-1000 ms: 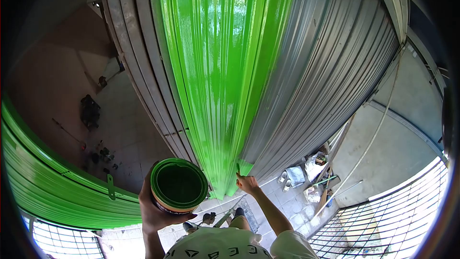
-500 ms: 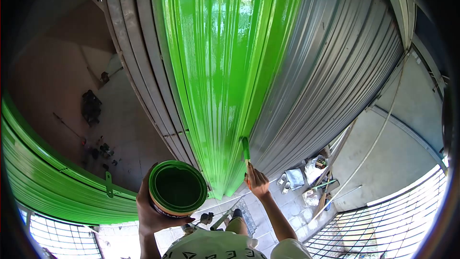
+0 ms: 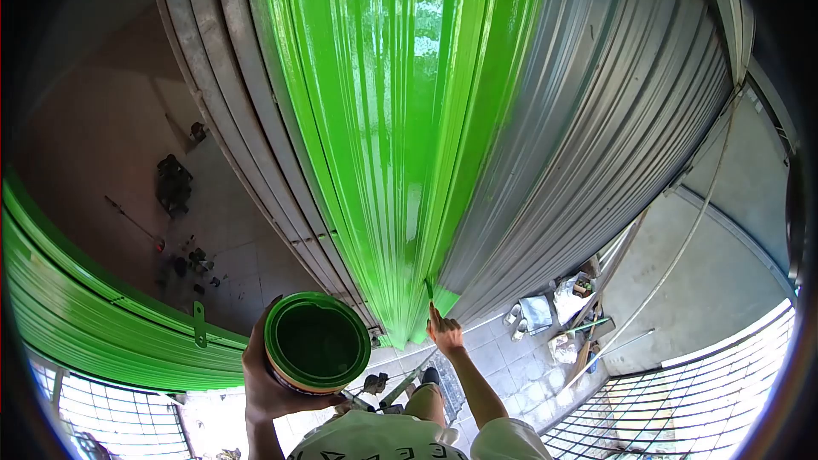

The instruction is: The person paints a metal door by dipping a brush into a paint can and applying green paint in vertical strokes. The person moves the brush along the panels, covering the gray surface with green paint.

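My left hand (image 3: 257,368) is closed around an open paint can (image 3: 361,315), its rim coated green and dark green paint inside. In my right hand (image 3: 446,333) is a paintbrush (image 3: 429,290), gripped by the handle, its green bristles against the lower part of the ribbed metal door panel (image 3: 358,119). Glossy green covers the panel's left and middle ribs. To the right, the metal (image 3: 588,119) is bare grey, apart from a green patch low down beside the brush.
Bare grey folded edges (image 3: 230,77) line the panel's left side. Another green ribbed panel (image 3: 102,315) curves at lower left. White bags (image 3: 571,298), cans and sticks lie on the tiled floor at right. A rope (image 3: 682,255) hangs near a wall; barred grilles (image 3: 699,409) stand behind me.
My right hand has moved down and slightly left with the paintbrush. A green patch now shows on the lower grey ribs. The left hand still holds the can in nearly the same place.
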`<move>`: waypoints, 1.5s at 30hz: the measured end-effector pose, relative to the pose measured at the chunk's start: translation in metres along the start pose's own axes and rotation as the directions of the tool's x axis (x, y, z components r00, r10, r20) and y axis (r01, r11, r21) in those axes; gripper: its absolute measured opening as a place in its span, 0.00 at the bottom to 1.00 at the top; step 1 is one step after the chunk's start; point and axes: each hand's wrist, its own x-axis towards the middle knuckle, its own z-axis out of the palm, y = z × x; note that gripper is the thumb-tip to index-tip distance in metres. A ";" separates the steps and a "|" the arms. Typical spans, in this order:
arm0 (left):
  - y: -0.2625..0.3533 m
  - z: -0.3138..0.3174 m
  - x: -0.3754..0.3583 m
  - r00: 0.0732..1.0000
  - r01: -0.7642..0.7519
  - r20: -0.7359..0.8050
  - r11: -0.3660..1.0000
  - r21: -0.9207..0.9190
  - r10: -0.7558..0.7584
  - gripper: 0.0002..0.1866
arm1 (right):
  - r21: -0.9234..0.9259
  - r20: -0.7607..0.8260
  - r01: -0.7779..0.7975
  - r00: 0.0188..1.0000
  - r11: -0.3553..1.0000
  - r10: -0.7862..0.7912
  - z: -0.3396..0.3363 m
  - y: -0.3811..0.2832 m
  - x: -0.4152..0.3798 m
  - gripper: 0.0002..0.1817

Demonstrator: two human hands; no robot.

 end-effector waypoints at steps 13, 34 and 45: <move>-0.003 -0.010 -0.007 0.999 -0.005 -0.041 0.997 -0.081 0.002 0.65 | 0.102 0.066 -0.025 0.998 0.994 0.019 -0.051 -0.002 0.068 0.29; -0.011 -0.004 0.005 0.999 0.011 -0.052 0.999 -0.033 -0.013 0.59 | 0.046 -0.125 0.081 0.989 0.996 -0.074 -0.022 0.001 0.020 0.35; 0.006 -0.001 0.016 0.998 -0.069 -0.003 0.998 -0.002 0.069 0.58 | 0.333 0.446 -0.278 0.888 0.901 0.109 -0.089 0.030 0.050 0.11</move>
